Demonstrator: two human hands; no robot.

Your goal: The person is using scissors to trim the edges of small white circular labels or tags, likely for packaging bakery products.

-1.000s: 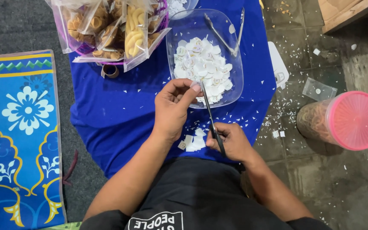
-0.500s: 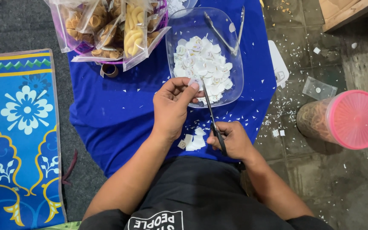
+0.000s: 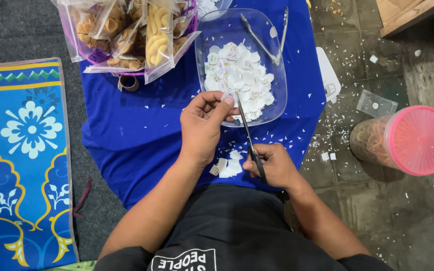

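Your left hand [image 3: 203, 125] was curled palm-down, forearm running up from the lower left, fingertips pinched narrow on a small white paper piece [image 3: 225, 96] just ahead of them, over the near rim of the clear tray [image 3: 282, 95]. Judgement: the piece needed to stay flat and taut, fingertips clear of the blade line, so the cut came clean.

The scissors [image 3: 249, 138] ran from your right hand up to the left fingertips, blades nearly closed at the piece.

Your right hand [image 3: 272, 165] sat lower, close to your body, fingers wrapped shut around the scissor handles, wrist bent inward. A few cut pieces [image 3: 229, 165] lay on the blue cloth [image 3: 136, 130] just left of those fingers. Short snips near the pivot would likely have given better control.
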